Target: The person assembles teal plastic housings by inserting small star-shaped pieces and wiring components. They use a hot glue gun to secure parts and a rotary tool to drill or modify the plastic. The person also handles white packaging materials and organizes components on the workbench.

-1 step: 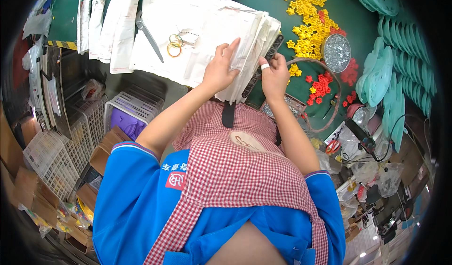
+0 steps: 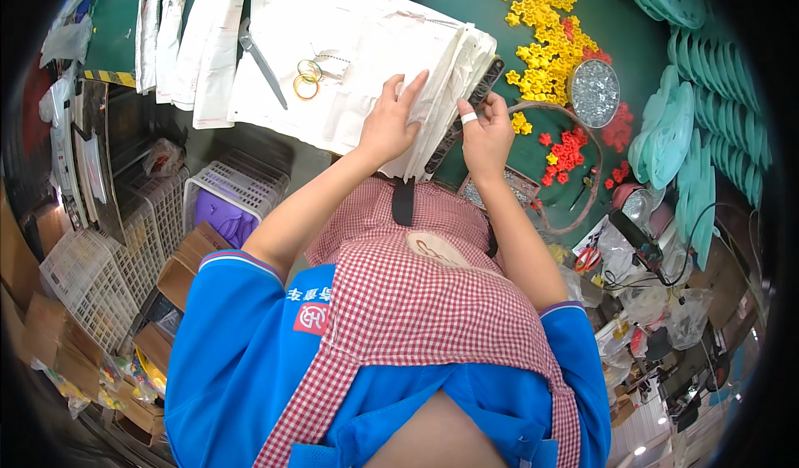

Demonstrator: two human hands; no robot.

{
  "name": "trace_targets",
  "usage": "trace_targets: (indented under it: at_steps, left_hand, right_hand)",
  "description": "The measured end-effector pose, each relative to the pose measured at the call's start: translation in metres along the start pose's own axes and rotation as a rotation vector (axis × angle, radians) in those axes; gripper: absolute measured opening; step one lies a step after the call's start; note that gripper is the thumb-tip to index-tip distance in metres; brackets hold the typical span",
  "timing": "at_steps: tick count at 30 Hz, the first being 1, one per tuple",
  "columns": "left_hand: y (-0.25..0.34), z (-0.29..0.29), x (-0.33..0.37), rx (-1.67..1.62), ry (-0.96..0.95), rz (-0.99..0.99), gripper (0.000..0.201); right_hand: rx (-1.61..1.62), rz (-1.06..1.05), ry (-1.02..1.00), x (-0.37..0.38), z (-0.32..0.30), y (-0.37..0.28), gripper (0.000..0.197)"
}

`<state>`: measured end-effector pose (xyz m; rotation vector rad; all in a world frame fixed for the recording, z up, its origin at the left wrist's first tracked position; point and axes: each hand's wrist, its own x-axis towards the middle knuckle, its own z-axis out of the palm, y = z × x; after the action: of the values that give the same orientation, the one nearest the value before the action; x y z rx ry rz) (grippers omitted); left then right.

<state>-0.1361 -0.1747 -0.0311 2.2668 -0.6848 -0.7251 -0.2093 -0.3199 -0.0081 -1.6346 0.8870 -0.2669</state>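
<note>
My left hand point(image 2: 388, 127) lies on a thick stack of white paper sheets point(image 2: 291, 19), index and middle fingers stretched out and apart. At the stack's right edge, my right hand point(image 2: 488, 139) is closed, its thumb and curled fingers at a long dark strip point(image 2: 487, 81) along that edge. A white band circles its thumb. Left of my left hand, a grey cutter-like tool point(image 2: 265, 70) rests on the sheets. Beside it are several thin rings point(image 2: 307, 79), yellow, orange and green. My right fingertips are partly hidden.
Folded white paper strips point(image 2: 218, 60) lie at the left. To the right are yellow star pieces point(image 2: 545, 39), red pieces point(image 2: 568, 153), a round tin of clear bits point(image 2: 595, 94) and stacked teal plastic parts point(image 2: 666, 135). White crates point(image 2: 91, 281) stand lower left.
The dark strip at the stack's right edge has shifted very slightly. Both hands stay in nearly the same place.
</note>
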Motion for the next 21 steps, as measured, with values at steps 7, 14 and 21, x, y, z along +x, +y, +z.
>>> trace_targets:
  at_steps: [7, 14, 21]
  left_hand:
    - [0.003, 0.024, 0.006, 0.166, 0.099, 0.013, 0.078]
    - [-0.003, 0.01, 0.0, 0.073, 0.175, 0.087, 0.082]
    - [-0.006, 0.004, 0.0, -0.109, 0.192, 0.018, 0.068]
  right_hand:
    - [0.079, 0.236, -0.205, 0.002, 0.036, 0.006, 0.033]
    - [-0.342, 0.157, -0.022, 0.019, 0.029, 0.055, 0.03]
    - [-0.605, 0.022, -0.036, 0.006, 0.029, 0.023, 0.063]
